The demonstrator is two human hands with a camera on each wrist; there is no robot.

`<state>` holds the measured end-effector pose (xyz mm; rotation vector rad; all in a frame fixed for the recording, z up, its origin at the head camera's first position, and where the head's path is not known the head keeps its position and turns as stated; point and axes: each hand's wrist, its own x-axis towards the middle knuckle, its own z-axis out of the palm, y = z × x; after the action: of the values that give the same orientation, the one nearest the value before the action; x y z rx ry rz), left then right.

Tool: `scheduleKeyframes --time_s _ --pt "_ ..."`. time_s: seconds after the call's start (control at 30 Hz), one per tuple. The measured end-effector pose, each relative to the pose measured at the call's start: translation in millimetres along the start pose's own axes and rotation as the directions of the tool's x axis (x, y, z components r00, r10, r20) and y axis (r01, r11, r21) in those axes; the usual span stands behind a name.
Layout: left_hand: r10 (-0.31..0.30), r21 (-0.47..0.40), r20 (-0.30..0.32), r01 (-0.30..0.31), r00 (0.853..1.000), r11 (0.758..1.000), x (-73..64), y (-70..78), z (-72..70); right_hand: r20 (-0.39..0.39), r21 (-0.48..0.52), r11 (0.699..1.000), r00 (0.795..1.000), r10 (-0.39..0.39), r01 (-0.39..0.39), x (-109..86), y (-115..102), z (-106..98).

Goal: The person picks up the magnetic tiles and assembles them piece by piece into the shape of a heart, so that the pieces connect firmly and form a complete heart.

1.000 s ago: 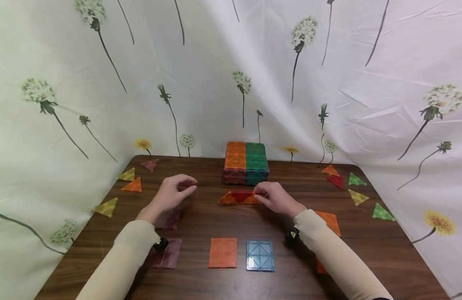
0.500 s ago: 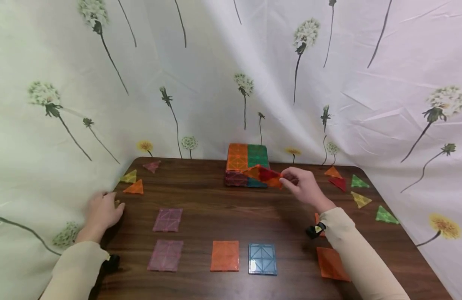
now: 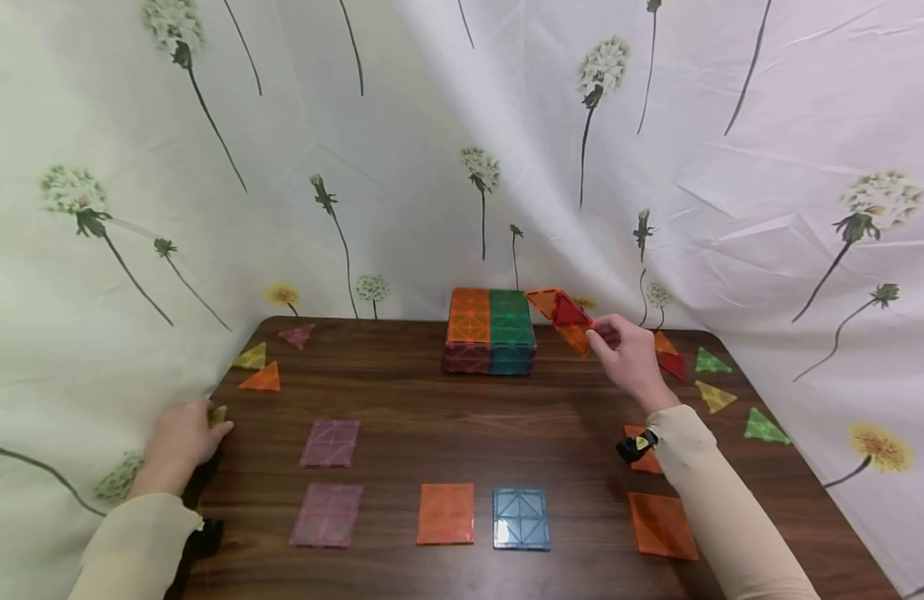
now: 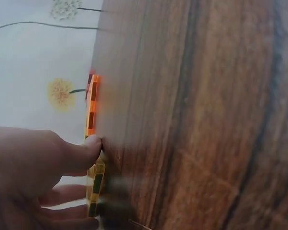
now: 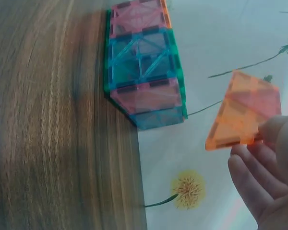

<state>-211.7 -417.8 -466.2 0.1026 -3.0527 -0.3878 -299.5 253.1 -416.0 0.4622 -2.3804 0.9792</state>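
In the head view my left hand (image 3: 175, 443) is at the table's left edge, pinching a translucent yellow triangular magnetic tile (image 3: 218, 414). Seen from the left wrist, the thumb and fingers grip this yellow tile (image 4: 97, 184) on edge, close to the wood. My right hand (image 3: 630, 358) pinches a joined strip of orange and red triangular tiles (image 3: 571, 312) by one end, raised above the table. The right wrist view shows the strip (image 5: 240, 112) between thumb and fingers. Left of it stands a box of square tiles (image 3: 469, 321), orange and green on top, purple and blue in front.
Purple squares (image 3: 330, 443) lie at left, an orange square (image 3: 447, 514) and a blue square (image 3: 521, 518) at front centre. More orange squares (image 3: 662, 525) lie under the right forearm. Loose triangles line both sides, including an orange one (image 3: 262, 377) and a green one (image 3: 765, 426).
My right hand has lifted the orange and red strip off the table and carried it up and rightward. My left hand has moved left to the table edge and grasped the yellow triangle.
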Motion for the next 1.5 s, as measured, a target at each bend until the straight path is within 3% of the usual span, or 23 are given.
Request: scheduleKeyframes --time_s 0.13,0.27,0.4,0.63,0.73,0.97,1.1,1.3,1.5 --pt "0.003 -0.022 -0.056 -0.004 0.998 1.0 -0.6 1.3 -4.0 -0.047 -0.029 0.998 0.997 0.06 -0.062 2.5 6 2" --pt "0.086 -0.044 -0.116 -0.091 0.99 0.995 0.6 1.5 -6.4 -0.058 -0.059 0.992 0.993 0.107 -0.11 4.8 15 6" --pt "0.153 -0.06 -0.135 -0.162 0.979 0.985 -1.5 4.3 -6.8 -0.032 -0.102 0.981 0.986 0.164 -0.166 4.6 24 13" --pt "0.139 -0.134 -0.144 -0.158 0.98 0.978 -3.7 22.5 -9.3 0.028 -0.169 0.955 0.967 0.252 -0.244 0.5 30 30" --pt "0.146 -0.172 -0.187 -0.178 0.972 0.969 -2.3 36.3 -8.1 0.046 -0.196 0.943 0.958 0.282 -0.268 -1.2 30 39" --pt "0.236 -0.255 -0.308 -0.319 0.922 0.913 0.0 76.2 -2.0 0.045 -0.271 0.926 0.958 0.284 -0.262 -5.4 29 57" --pt "0.263 -0.303 -0.338 -0.369 0.904 0.879 1.8 104.6 0.8 0.065 -0.279 0.919 0.949 0.308 -0.279 -7.1 27 65" --pt "0.325 -0.376 -0.327 -0.438 0.887 0.817 7.6 149.2 8.5 0.106 -0.23 0.923 0.935 0.338 -0.307 -6.9 23 73" --pt "0.392 -0.449 -0.24 -0.46 0.888 0.766 14.8 192.2 19.7 0.116 -0.227 0.931 0.942 0.316 -0.285 -5.5 19 78"
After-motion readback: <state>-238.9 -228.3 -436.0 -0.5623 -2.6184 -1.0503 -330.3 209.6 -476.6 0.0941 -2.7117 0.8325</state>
